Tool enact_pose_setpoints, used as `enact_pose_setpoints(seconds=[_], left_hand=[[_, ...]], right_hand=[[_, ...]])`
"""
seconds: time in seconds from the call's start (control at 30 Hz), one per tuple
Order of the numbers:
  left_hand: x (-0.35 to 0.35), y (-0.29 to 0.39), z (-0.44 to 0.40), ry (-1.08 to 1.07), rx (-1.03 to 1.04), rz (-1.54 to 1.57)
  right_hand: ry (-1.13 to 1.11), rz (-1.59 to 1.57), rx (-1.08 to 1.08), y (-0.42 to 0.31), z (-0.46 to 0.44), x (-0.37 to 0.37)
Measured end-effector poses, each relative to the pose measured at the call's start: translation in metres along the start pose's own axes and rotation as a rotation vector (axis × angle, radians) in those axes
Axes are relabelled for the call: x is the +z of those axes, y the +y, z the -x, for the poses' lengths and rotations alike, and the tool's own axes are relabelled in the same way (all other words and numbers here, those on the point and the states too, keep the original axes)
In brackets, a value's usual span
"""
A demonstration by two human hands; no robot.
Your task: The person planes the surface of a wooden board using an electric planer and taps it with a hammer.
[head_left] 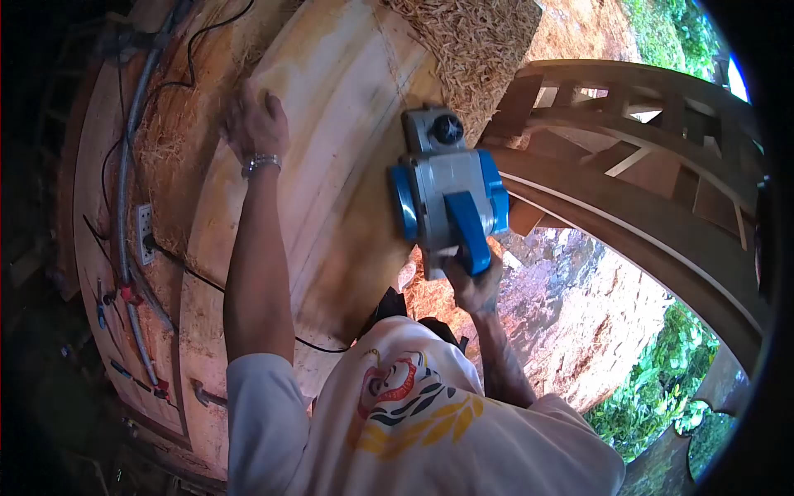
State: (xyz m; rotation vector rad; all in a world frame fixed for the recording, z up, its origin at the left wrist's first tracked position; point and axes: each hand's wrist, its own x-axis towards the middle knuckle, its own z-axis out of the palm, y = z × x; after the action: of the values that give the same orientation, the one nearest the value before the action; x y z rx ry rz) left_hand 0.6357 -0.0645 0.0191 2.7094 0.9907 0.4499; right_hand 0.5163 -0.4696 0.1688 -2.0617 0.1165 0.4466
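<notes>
A blue and grey electric planer (438,178) rests over the right part of a broad, pale wooden board (322,124). My right hand (477,285) is closed around the planer's rear handle, at its near end. My left hand (258,128), with a bracelet at the wrist, lies on the left side of the board with its fingers stretched forward and the thumb apart; nothing is held in it. The planer's underside is hidden.
Wood shavings (471,41) are heaped at the board's far end. A slatted wooden frame (620,198) stands close on the right. To the left are a socket strip (145,233) with a black cable, a grey hose (132,149) and a hammer (205,394).
</notes>
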Motion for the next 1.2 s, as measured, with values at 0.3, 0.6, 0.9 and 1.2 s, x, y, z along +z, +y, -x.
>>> enact_pose_setpoints(seconds=[0.3,0.6,0.9,1.2], left_hand=[[-0.008,0.005,-0.001,-0.005,0.002,-0.031],[-0.002,0.000,-0.002,0.041,0.053,-0.018],[-0.005,0.003,-0.002,0.025,0.022,-0.028],[-0.010,0.006,0.001,-0.032,-0.019,-0.014]], right_hand=[[0.220,0.286,-0.473,-0.096,-0.261,0.063],[-0.099,0.184,-0.392,-0.131,-0.263,0.052],[-0.076,-0.052,0.048,-0.014,0.004,0.001],[0.006,0.092,-0.263,-0.069,-0.177,0.045]])
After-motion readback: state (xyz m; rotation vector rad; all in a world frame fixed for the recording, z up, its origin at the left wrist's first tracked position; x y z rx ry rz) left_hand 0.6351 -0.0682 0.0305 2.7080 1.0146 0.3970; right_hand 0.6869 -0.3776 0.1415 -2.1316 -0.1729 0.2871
